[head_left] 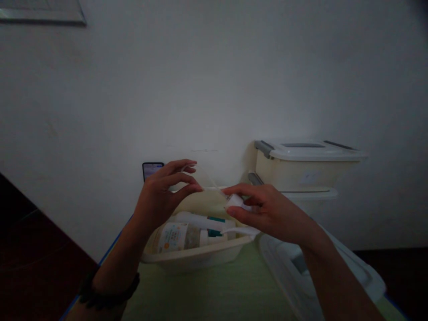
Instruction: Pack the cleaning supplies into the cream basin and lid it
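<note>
Above an open storage bin (pixel 200 257), my right hand (pixel 264 205) pinches a small white blocky piece (pixel 236 201); its kind is hard to make out in the dim light. From it a thin pale cord (pixel 212 182) arcs up to my left hand (pixel 167 185), whose curled fingers hold the far end. Inside the bin lie a clear jar with a printed label (pixel 173 237) and a white tube with a green band (pixel 197 220). A white strip (pixel 240 231) rests over the bin's right rim.
Lidded storage boxes (pixel 297 171) with grey latches are stacked at the right against the wall. A loose bin lid (pixel 281 267) lies on the green tabletop (pixel 200 294), under my right forearm. A phone (pixel 152 169) stands behind my left hand.
</note>
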### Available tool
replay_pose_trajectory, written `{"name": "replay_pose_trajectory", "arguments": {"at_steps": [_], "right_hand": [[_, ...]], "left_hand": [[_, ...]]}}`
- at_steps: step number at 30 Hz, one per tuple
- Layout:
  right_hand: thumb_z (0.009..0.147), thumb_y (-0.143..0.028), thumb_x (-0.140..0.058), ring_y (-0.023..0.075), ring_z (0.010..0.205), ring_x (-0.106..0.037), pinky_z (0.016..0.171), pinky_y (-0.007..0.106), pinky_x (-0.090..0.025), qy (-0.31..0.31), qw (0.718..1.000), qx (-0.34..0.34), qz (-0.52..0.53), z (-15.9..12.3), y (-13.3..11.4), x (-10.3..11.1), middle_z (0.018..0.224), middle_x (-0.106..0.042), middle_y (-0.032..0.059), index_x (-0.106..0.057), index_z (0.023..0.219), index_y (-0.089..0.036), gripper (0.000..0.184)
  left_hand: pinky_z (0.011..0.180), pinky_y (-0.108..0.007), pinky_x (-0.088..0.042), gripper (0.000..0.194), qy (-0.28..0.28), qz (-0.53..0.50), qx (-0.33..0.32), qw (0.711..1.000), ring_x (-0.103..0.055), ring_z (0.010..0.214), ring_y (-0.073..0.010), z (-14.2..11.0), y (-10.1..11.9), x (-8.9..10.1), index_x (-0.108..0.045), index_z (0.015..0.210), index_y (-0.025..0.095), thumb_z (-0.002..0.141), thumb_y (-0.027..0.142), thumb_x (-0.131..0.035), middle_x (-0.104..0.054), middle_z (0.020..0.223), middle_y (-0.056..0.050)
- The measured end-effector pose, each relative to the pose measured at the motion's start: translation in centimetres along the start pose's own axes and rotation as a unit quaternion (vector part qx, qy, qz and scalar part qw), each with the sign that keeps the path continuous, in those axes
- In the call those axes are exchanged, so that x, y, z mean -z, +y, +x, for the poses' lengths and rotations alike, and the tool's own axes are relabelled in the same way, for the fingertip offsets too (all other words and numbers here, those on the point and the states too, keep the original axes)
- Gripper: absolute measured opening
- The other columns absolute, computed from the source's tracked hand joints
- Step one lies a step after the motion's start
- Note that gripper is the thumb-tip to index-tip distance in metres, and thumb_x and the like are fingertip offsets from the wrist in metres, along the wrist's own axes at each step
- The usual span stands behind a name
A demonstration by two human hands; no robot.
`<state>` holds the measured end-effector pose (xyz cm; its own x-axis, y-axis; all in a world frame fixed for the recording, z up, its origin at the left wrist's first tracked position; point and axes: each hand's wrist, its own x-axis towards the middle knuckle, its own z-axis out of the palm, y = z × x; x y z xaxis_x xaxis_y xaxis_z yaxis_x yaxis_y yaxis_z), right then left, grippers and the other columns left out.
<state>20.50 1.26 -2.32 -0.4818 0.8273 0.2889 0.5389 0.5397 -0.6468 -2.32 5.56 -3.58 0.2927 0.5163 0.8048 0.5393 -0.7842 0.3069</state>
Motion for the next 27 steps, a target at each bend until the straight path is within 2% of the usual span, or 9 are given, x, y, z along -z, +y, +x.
{"name": "replay_pose_trajectory", "arguments": {"at_steps": [7, 17, 27], "right_hand": [[0.084, -0.037, -0.057, 0.0052, 0.049, -0.043, 0.046, 0.018, -0.034, -0.005, 1.0, -0.001, 0.004, 0.03, 0.06, 0.14, 0.068, -0.061, -0.0041, -0.062, 0.11, -0.023, 0.031], [0.085, -0.037, -0.056, 0.0051, 0.052, -0.046, 0.046, 0.017, -0.034, 0.0, 1.0, 0.018, 0.01, 0.11, 0.23, 0.11, 0.081, -0.065, -0.0016, -0.06, 0.113, -0.021, 0.033], [0.088, -0.038, -0.051, 0.0047, 0.049, -0.041, 0.044, 0.017, -0.032, 0.004, 0.999, 0.042, 0.0, -0.05, 0.41, 0.21, 0.076, -0.063, -0.0016, -0.057, 0.119, -0.02, 0.036]], "left_hand": [[0.08, -0.028, -0.053, 0.005, 0.023, -0.001, -0.01, 1.0, -0.066, 0.086, -0.0152, -0.05, 0.2, -0.12, -0.069, 0.071, 0.017, 0.073, 0.02, -0.071, -0.066, 0.11, -0.007], [0.082, -0.031, -0.054, 0.005, 0.025, -0.016, 0.008, 1.0, -0.066, 0.088, -0.0164, -0.1, 0.43, -0.25, -0.069, 0.07, 0.019, 0.075, 0.021, -0.069, -0.064, 0.113, -0.005], [0.08, -0.029, -0.053, 0.005, 0.044, 0.018, -0.019, 0.999, -0.064, 0.086, -0.0142, -0.09, 0.63, -0.46, -0.068, 0.072, 0.019, 0.076, 0.022, -0.068, -0.064, 0.111, -0.005]]}}
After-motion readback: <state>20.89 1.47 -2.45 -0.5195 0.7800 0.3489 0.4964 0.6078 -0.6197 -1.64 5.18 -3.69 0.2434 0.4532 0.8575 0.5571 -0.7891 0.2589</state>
